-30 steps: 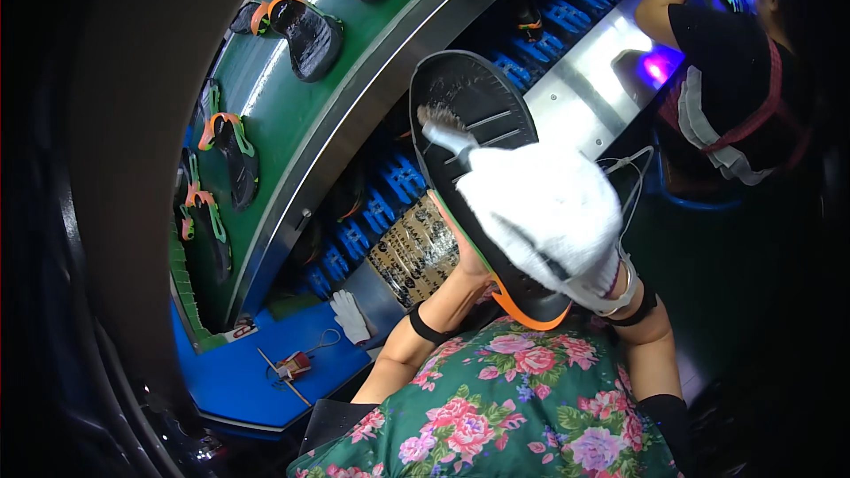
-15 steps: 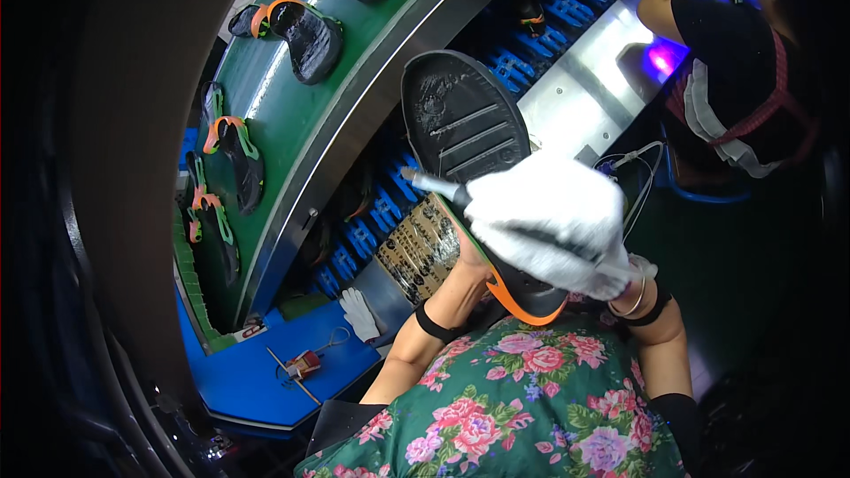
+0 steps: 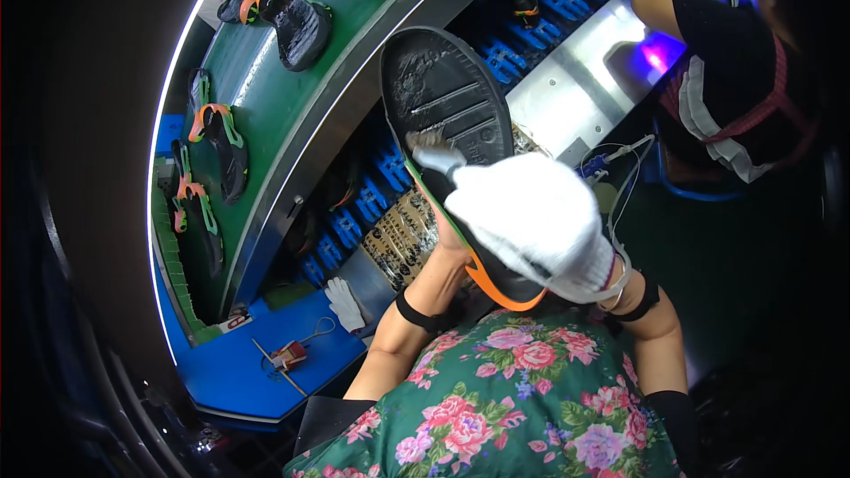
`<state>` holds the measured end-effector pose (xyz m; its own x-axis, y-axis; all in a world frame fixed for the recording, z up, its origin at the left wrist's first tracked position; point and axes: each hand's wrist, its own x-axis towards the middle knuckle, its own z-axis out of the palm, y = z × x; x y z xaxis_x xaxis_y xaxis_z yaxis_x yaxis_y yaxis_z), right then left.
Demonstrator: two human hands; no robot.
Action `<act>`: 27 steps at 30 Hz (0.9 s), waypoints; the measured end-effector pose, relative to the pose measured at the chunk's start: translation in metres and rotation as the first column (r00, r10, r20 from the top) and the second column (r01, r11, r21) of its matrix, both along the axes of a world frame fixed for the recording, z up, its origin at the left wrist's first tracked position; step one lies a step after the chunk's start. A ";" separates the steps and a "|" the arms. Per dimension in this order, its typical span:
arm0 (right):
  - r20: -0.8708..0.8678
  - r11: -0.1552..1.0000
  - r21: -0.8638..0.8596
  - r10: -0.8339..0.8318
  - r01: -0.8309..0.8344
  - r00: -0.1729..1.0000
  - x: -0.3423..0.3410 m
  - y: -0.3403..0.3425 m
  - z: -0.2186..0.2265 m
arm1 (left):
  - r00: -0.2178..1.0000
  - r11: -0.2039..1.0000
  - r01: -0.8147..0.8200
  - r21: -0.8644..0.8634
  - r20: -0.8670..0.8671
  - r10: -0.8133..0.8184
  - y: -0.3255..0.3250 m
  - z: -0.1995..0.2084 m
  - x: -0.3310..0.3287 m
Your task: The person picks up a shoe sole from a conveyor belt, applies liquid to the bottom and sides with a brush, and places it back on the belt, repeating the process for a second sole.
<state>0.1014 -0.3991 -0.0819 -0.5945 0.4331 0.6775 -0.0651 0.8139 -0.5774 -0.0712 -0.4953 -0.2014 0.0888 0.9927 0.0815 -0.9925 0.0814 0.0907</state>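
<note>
Fingers (image 3: 471, 198) of the right hand (image 3: 540, 228), gloved in white knit: curled closed around one small brush (image 3: 440, 158), bristles blurred, above the left side of the black sandal (image 3: 443, 84); contact with its ribbed face cannot be told. Left hand (image 3: 452, 237), bare: has hold of that sandal's left edge, fingertips hidden behind; sandal tilted, orange-trimmed end nearest the floral garment (image 3: 531, 407). Green belt (image 3: 266, 124), left: several sandals (image 3: 297, 26), black, orange and green. Blue worktop (image 3: 235, 381), lower left: one small red item (image 3: 289, 356); one white glove (image 3: 343, 303) near its right edge. Co-worker (image 3: 726, 80), upper right, beside violet light
</note>
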 end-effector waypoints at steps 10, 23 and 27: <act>-0.085 0.989 -0.144 0.007 -0.019 0.996 -0.010 -0.009 -0.005 | 0.900 0.980 -0.056 -0.192 -0.435 -0.034 0.007 0.009 -0.012; -0.150 0.933 -0.261 0.213 -0.247 0.965 -0.007 -0.005 -0.006 | 0.979 0.992 0.078 0.098 -0.196 -0.058 0.030 0.024 -0.024; -0.106 0.974 -0.214 0.047 -0.069 0.993 -0.003 -0.003 -0.020 | 0.991 0.967 -0.082 -0.243 -0.120 0.054 0.028 0.042 -0.022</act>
<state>0.0981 -0.4018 -0.1023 -0.5575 0.5432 0.6278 -0.1744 0.6627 -0.7283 -0.0935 -0.4675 -0.1589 0.0152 0.9848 -0.1731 -0.9813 0.0479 0.1863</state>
